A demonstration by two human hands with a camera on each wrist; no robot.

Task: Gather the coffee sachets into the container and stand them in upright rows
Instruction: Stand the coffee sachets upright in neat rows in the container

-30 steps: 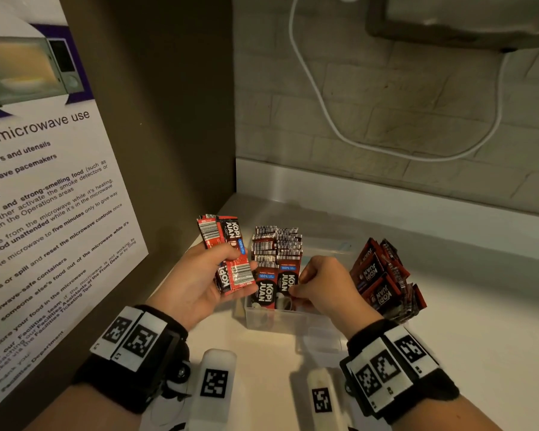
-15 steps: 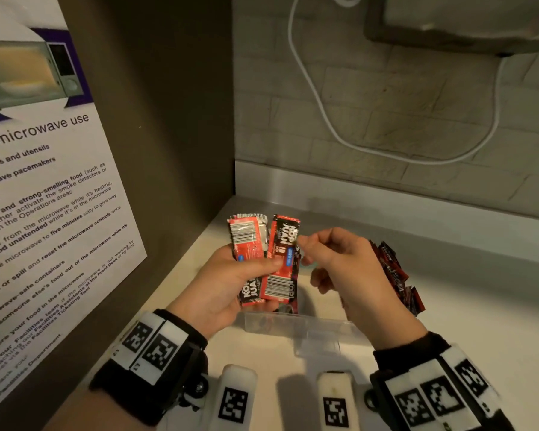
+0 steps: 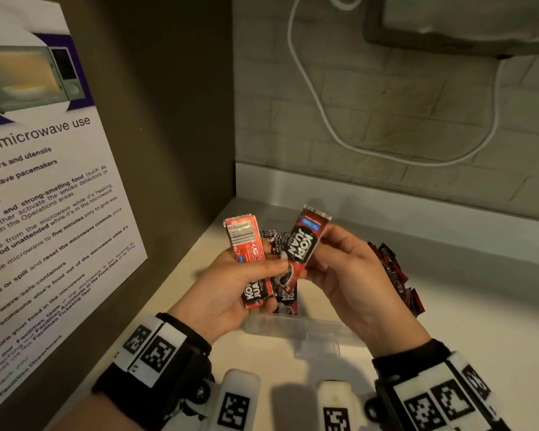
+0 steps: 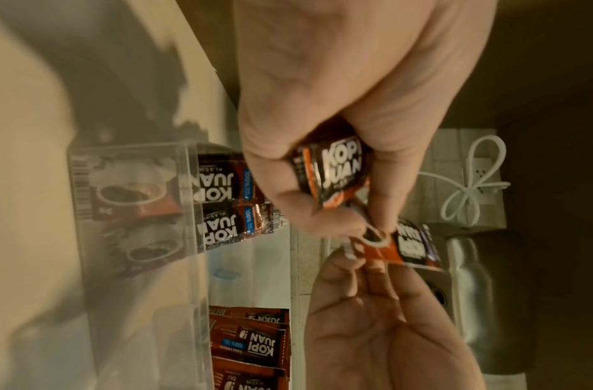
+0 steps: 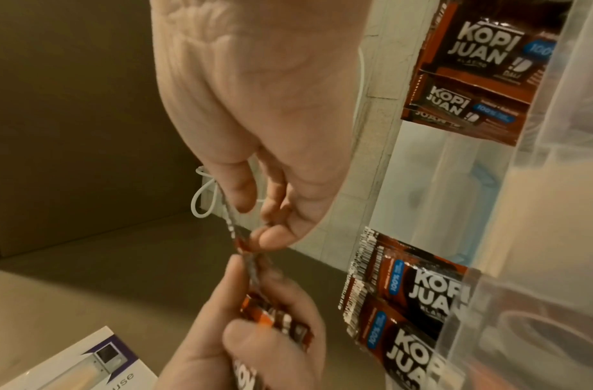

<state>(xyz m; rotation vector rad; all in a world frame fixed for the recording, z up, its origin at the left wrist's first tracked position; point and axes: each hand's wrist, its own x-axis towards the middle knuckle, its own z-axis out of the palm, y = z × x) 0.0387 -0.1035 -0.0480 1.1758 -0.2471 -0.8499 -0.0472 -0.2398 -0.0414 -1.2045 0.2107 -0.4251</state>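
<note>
Both hands are raised above the clear plastic container (image 3: 296,329). My left hand (image 3: 255,275) grips a small stack of red-and-black coffee sachets (image 3: 246,244), barcode side up; the left wrist view shows that stack (image 4: 331,174) between thumb and fingers. My right hand (image 3: 322,259) pinches a single sachet (image 3: 302,244), tilted, logo side towards me, just right of the stack. It appears edge-on (image 5: 234,229) in the right wrist view. Several sachets (image 4: 221,184) stand upright at the container's left end. The hands hide most of the container's inside in the head view.
A loose pile of sachets (image 3: 392,275) leans on the counter right of the container. The dark side wall carries a microwave notice (image 3: 44,197) at left. A tiled back wall with a white cable (image 3: 324,119) stands behind. Pale counter (image 3: 464,306) extends right.
My right hand came up out of the container, took one sachet from the left hand's stack, and has drawn it right and tilted it. The left hand rose with its stack.
</note>
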